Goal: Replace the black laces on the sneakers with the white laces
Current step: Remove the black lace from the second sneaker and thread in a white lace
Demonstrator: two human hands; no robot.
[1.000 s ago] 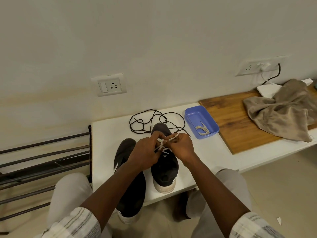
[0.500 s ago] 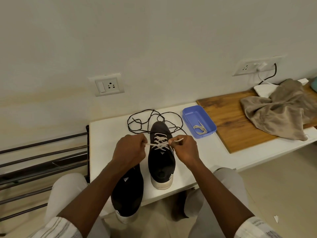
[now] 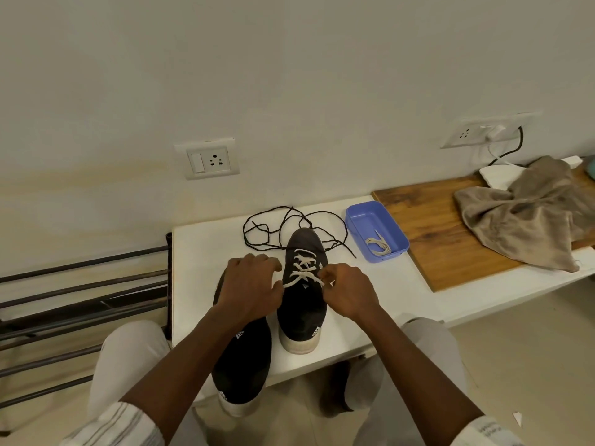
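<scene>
Head view: sneaker (image 3: 302, 305) toe points away, white lace (image 3: 302, 270) rows run crosswise; right hand (image 3: 349, 296) pinches its right end; left hand (image 3: 249, 284) beside left end, grip unclear.

A wooden board (image 3: 434, 233) lies on the white desk (image 3: 206, 252), against the wall. A crumpled beige cloth (image 3: 521, 220) is heaped on the board's right part, partly covering a white object (image 3: 495, 177) at the board's far edge. A blue plastic tray (image 3: 370, 220) sits just left of the board. On the wall above the board is a socket plate (image 3: 476, 133) with a white plug (image 3: 494, 132) in it, and a black cable (image 3: 512, 149) drops toward the board. Well left of the board is a second wall plate with a switch and socket (image 3: 207, 159), and farther left a dark metal rack (image 3: 80, 284). Below the board, a white scrap (image 3: 517, 418) lies on the floor (image 3: 515, 349).
</scene>
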